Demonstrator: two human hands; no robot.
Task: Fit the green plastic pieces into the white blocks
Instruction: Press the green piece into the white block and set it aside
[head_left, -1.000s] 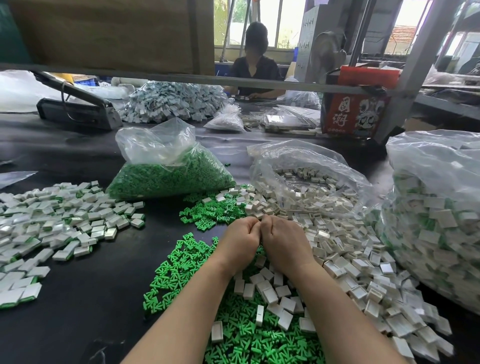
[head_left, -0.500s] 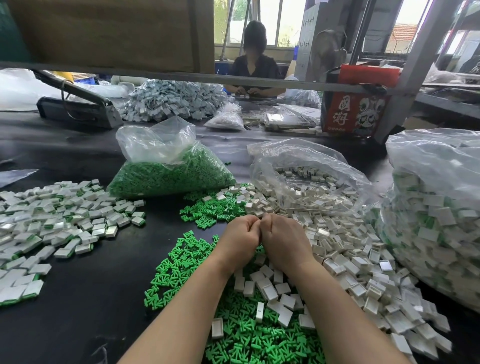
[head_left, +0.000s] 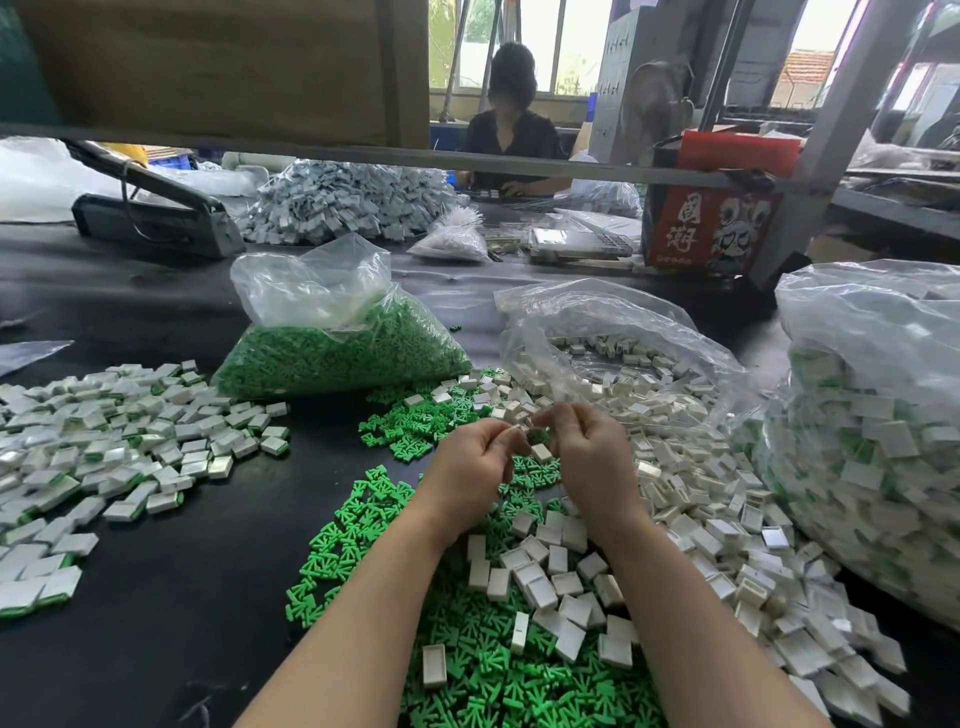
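While both hands hover together above the loose parts, the left hand (head_left: 470, 467) and the right hand (head_left: 589, 457) each have their fingers curled inward toward one another. Between them sits a small white block (head_left: 542, 452) with a dark green piece (head_left: 537, 435) just above it; the right hand's grip looks closed on that pair, pinching it at the fingertips. The left hand's fingers are curled too, but whether they pinch anything I cannot tell, as the contact point is blurred.

Below the wrists lies a spread of loose green plastic pieces (head_left: 363, 540) on the black counter (head_left: 156, 623), with empty white blocks (head_left: 540, 577) scattered over them and trailing right toward an open clear bag of blocks (head_left: 623, 353). A bag of green pieces (head_left: 337, 353) stands farther back, and a pile of fitted blocks (head_left: 104, 431) covers the left side of the counter.

My judgement is that the insert is being seated now. The risks: the tiny green part could go in skewed if pressed off-axis, jamming or bending a prong; a slipping fingertip could flick it into the heap below, where it would be lost among identical parts; and a half-seated block tossed left would contaminate the finished pile unnoticed.
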